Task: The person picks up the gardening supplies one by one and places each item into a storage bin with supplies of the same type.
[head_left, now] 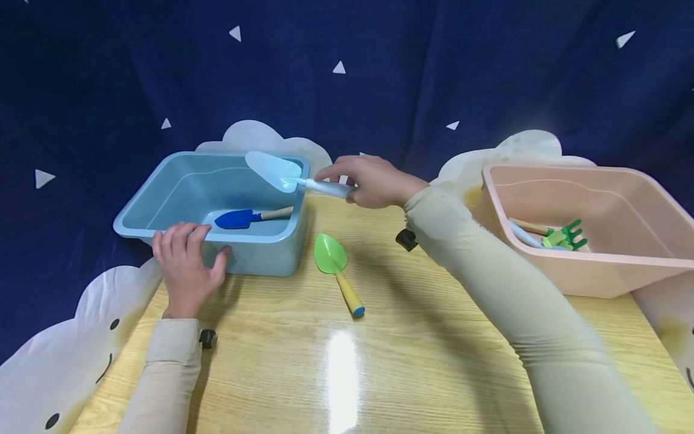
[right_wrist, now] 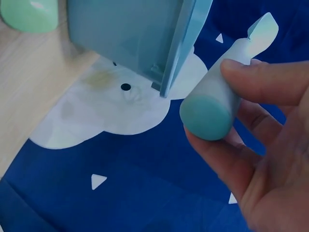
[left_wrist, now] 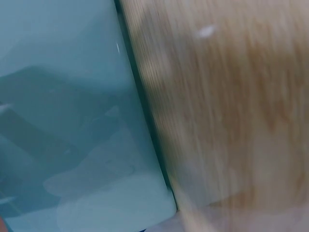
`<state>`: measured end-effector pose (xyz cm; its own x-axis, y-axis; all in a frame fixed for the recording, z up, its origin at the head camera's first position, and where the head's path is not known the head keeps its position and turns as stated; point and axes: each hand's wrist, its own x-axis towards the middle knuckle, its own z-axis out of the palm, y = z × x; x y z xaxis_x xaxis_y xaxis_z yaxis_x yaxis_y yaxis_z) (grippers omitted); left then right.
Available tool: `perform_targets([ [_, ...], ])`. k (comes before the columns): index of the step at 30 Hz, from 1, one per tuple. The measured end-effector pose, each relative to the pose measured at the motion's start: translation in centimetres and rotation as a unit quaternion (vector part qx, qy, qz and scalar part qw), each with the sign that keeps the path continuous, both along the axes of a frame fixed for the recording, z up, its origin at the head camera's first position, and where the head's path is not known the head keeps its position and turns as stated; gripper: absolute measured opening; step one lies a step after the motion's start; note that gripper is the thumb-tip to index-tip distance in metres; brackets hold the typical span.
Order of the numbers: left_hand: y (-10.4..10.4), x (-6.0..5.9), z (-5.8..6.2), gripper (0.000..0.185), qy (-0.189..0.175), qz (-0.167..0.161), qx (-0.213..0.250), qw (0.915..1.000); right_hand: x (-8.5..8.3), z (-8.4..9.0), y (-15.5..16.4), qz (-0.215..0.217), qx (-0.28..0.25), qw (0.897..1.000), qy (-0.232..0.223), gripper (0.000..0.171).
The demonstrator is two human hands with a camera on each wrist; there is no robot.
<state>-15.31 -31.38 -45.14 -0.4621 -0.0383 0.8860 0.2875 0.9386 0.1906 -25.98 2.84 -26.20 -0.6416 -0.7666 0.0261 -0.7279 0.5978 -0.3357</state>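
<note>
My right hand point(head_left: 374, 179) pinches the handle of a pale blue toy trowel point(head_left: 273, 171), its blade over the right rim of the blue bin point(head_left: 265, 256). In the right wrist view, thumb and fingers hold that trowel's thick handle point(right_wrist: 212, 108), which has a teal end. My left hand point(head_left: 187, 268) grips the bin's near rim, fingers hooked over it and thumb against the outer wall. Inside the bin lies a dark blue trowel point(head_left: 235, 219) with a wooden handle. A green trowel point(head_left: 331, 253) with a yellow handle rests on the table right of the bin.
At the right stands a pink bin point(head_left: 575, 274) with a green hand rake point(head_left: 572, 235) and other handled tools inside. A dark blue cloth point(head_left: 379, 78) with white triangles hangs behind the wooden table point(head_left: 271, 361). White cloud shapes point(head_left: 252, 135) border the table.
</note>
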Motion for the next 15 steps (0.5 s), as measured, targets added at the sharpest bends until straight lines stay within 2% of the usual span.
perform_targets([
  [8,0.0,-0.2,-0.3,0.046,0.003,-0.001,0.007,1.0000,-0.2,-0.3,-2.6,0.010,-0.017,1.000,-0.018,0.063],
  [15,0.1,-0.5,-0.3,0.047,0.008,-0.001,0.007,0.9999,-0.1,-0.6,-5.0,0.021,-0.012,1.000,0.003,0.063],
])
